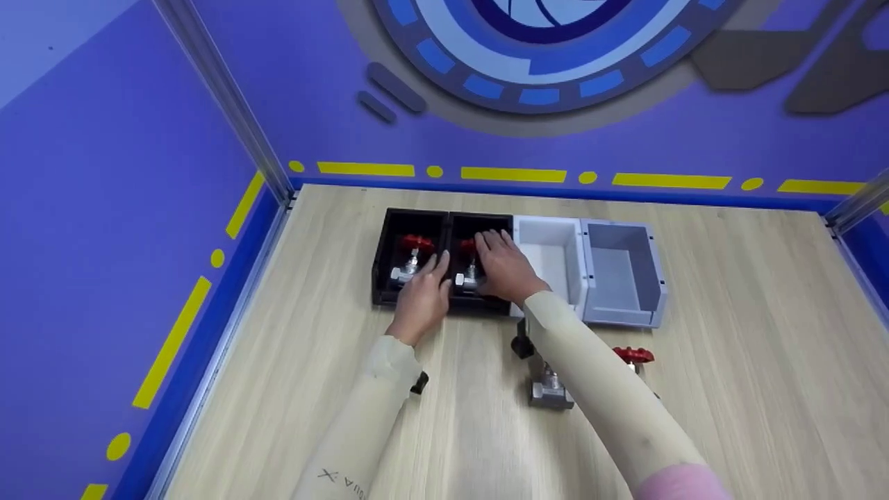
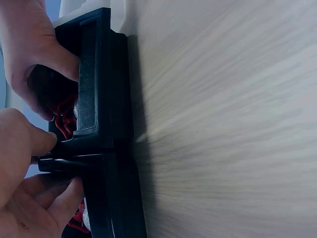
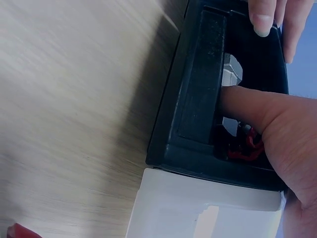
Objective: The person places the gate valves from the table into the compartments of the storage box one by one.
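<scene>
The valve by my right hand sits inside the right-hand black bin. I judge it heavy for its size, all stiff metal and hardly fragile, with its smooth, shiny body likely a bit slippery. The safest hold is probably round the thick body; the red handwheel gives a ridged edge to grip, but it may turn under my fingers.

My right hand is curled over this valve, thumb down in front against the body, fingers reaching behind by the wheel; how firmly it grips I can't tell. My left hand straddles the divider between the black bins, pinching it with the thumb on one side and fingers on the other.

Counting the bins, I have four in one row: two black, the second being the left-hand black bin, then one white bin and one gray bin. Each black bin holds one valve, so the left-hand valve makes two. On the tabletop, partly under my right sleeve, I see one gray valve body and one loose-standing red wheel. These look like two more valves, four altogether, though the sleeve hides how they run.
</scene>
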A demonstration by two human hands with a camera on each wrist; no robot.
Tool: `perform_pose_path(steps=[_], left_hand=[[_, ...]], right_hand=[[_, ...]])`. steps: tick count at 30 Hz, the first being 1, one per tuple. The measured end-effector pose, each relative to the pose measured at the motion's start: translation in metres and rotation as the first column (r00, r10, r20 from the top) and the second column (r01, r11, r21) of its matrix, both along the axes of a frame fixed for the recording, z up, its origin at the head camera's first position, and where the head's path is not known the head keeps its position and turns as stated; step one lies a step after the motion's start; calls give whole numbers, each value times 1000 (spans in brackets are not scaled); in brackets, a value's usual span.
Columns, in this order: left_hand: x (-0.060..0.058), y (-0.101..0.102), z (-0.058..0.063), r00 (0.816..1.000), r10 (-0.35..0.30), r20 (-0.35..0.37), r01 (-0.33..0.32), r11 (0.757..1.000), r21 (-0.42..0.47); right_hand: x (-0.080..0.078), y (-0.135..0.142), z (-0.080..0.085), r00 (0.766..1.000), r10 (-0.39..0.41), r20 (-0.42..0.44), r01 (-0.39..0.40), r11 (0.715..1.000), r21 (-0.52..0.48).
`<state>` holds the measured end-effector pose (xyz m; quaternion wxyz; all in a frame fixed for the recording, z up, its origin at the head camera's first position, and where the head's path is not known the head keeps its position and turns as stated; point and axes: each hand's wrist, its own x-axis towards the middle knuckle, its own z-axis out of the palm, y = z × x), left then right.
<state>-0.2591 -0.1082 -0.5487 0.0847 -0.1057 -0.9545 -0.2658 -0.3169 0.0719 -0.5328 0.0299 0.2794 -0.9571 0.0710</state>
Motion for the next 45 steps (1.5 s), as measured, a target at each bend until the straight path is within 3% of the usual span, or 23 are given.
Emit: perform_pose_path(steps=[21,33,45], left_hand=[[-2,1,2,1000,8,11,-8,1000,-6],[-1,2,2,1000,18,26,-18,1000,-13],[0,2,0,999,29,39,-29,1000,-11]], right_hand=[[8,2,9,1000,29,-3,-29,995,-92],[13,15,9,995,-34,98,48,988,-146],[19,26,13,988,-53,145,78,982,-171]])
